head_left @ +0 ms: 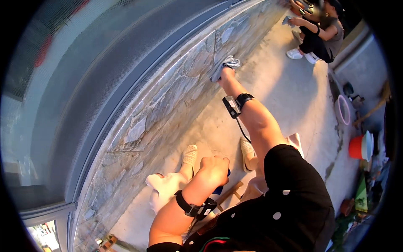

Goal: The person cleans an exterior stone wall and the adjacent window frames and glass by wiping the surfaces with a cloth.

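Observation:
My right arm stretches forward to a wall base faced with stone-patterned tiles [168, 90]. My right hand [228, 74] is closed on a crumpled grey cloth [230, 62], which lies against the lower part of the tiles; the fingers are largely covered by it. Close to my body, above my knees, my left hand [213, 170] is curled into a fist. Bits of something dark blue [218, 190] show beside and below that fist, and I cannot make out whether it is held. Each forearm carries a black strap with a small device [231, 106].
A grey-framed window [90, 168] runs above the tiles. At the upper right a person [325, 35] squats, a cloth in one hand. Along the right side stand a pink-rimmed basin [343, 110], a red bucket [356, 147] and plants. A wooden stool [230, 195] is partly visible under me.

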Tool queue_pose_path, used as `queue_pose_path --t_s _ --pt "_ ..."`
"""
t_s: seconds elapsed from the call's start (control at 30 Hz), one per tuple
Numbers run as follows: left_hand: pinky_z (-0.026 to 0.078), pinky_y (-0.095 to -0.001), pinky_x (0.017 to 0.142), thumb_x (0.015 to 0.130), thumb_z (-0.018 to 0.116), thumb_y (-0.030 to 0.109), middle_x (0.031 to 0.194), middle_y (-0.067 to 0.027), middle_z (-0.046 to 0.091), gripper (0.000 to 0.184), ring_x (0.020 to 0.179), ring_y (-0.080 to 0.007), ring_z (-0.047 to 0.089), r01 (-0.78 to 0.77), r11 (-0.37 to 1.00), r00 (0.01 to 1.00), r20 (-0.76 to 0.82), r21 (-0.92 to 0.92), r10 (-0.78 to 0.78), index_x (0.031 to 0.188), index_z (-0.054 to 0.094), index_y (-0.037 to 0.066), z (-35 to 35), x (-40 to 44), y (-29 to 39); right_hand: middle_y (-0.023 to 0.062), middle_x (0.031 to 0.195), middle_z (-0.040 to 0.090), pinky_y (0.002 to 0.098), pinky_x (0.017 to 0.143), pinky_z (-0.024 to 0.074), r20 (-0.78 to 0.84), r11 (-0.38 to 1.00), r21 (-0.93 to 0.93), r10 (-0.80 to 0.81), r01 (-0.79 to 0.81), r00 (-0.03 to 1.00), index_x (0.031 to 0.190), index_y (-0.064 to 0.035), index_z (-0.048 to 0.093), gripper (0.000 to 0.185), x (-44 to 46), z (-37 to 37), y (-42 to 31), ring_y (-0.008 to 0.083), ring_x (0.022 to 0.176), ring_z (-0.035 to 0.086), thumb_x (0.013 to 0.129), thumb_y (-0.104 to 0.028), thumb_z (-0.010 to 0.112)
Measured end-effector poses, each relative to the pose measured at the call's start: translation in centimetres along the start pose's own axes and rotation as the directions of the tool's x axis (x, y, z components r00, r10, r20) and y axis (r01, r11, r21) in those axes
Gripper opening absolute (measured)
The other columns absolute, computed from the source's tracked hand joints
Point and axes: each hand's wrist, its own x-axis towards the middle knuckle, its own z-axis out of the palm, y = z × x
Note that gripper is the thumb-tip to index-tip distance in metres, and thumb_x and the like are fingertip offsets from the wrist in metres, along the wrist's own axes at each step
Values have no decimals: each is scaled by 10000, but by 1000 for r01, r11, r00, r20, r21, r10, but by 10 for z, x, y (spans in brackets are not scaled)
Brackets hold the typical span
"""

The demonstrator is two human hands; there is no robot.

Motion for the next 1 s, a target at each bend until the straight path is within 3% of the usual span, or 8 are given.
queue_pose_path --t_s 0.2,0.33,0.47,0.63,0.83,0.87,0.93,1.0 --pt "529 -422 826 756 716 317 1048 -103 696 422 980 -258 687 53 996 998 38 65 -56 1119 645 116 2 5 6 37 1041 658 481 700 531 125 965 147 202 -219 971 1145 -184 572 295 -138 16 76 221 921 648 1015 -344 361" --pt "533 -418 828 751 694 299 1029 -98 711 401 973 -259 694 41 997 998 53 69 -45 1108 675 118 2 13 6 39 871 635 460 671 536 434 928 10 331 -372 838 1022 -179 568 240 -218 16 100 213 777 632 1034 -254 340" --pt "530 -453 834 749 678 319 1040 -161 688 434 973 -322 672 30 999 998 56 25 -32 1105 639 73 3 15 4 24 841 632 429 667 531 467 943 -70 318 -324 825 970 -174 559 193 -262 15 58 211 755 620 1026 -199 376" --pt "527 -451 828 744 681 294 1023 -163 685 419 961 -330 671 -5 1000 1000 16 -3 5 1100 634 77 5 5 4 61 963 660 400 701 531 255 989 46 -145 138 956 1110 -121 576 210 -163 7 19 190 807 631 1013 -229 423" --pt "525 -446 814 735 695 275 1022 -166 671 390 939 -341 671 30 999 999 -11 -15 -30 1069 639 81 11 0 -2 47 858 658 407 653 520 239 971 147 152 -191 959 967 -116 623 237 -72 -6 75 212 750 635 977 -198 401" --pt "524 -443 813 734 698 274 1026 -166 668 386 936 -339 672 35 999 999 -17 -21 -36 1062 641 79 12 1 -4 97 593 550 455 459 435 229 995 26 86 -94 970 712 -120 529 321 -80 -9 91 292 507 540 970 -191 351" --pt "527 -416 773 740 688 243 984 -132 686 312 894 -298 690 63 998 996 -71 1 -62 1017 670 102 10 -1 -5 104 585 551 470 463 448 76 983 9 183 -184 980 720 -116 540 311 -51 -2 152 303 505 548 956 -159 342" --pt "530 -388 732 746 677 211 943 -98 704 244 853 -258 708 92 995 989 -116 29 -88 973 698 126 12 -3 -6 111 614 573 473 496 473 179 963 74 244 -260 953 726 -110 544 291 -62 -4 199 305 534 567 942 -144 353"
